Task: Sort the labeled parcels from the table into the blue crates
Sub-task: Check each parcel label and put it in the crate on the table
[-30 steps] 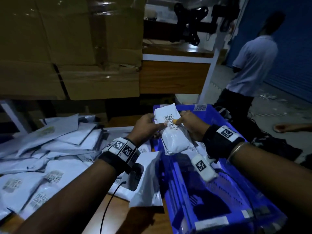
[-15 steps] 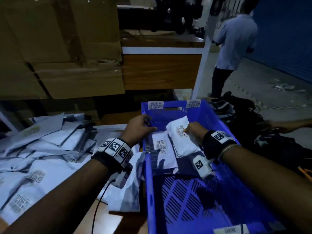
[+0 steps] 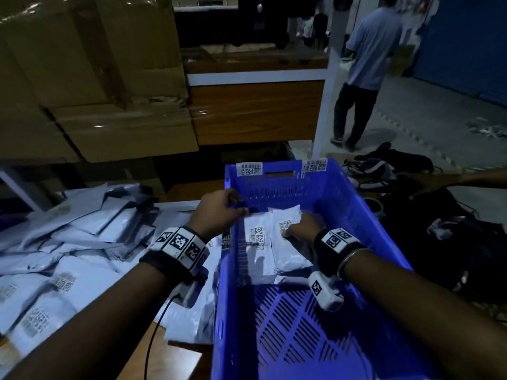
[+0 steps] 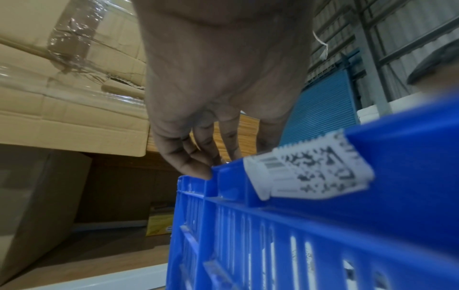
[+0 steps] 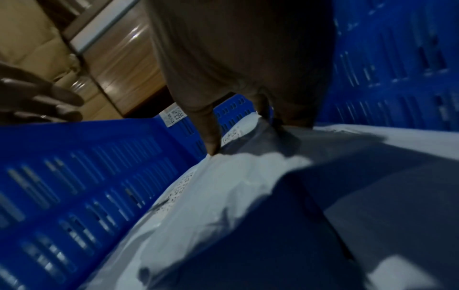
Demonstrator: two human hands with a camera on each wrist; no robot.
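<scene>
A blue slatted crate (image 3: 384, 237) stands on the table's right end. Two white labeled parcels lie side by side at its far end. My right hand (image 3: 301, 224) is down in the crate and holds the right parcel (image 3: 290, 256) near its top, thumb on the label side. In the right wrist view the thumb (image 5: 211, 145) presses that parcel (image 5: 236, 186) while the fingers reach its far end. The left parcel (image 3: 258, 259) lies free. My left hand (image 3: 233, 207) rests its loosely bent fingertips (image 4: 196, 168) on the crate's rim (image 4: 397, 157) near the far left corner and holds nothing.
A heap of white labeled parcels (image 3: 68, 256) covers the table left of the crate. Stacked cardboard boxes (image 3: 96, 91) rise behind it. A person (image 3: 365, 72) stands at the back right; dark bags (image 3: 439, 229) lie on the floor and another arm (image 3: 466, 179) reaches in.
The parcel held up in both hands has gone down into the crate beside the first one. My left hand let go of it and moved to the crate's rim.
</scene>
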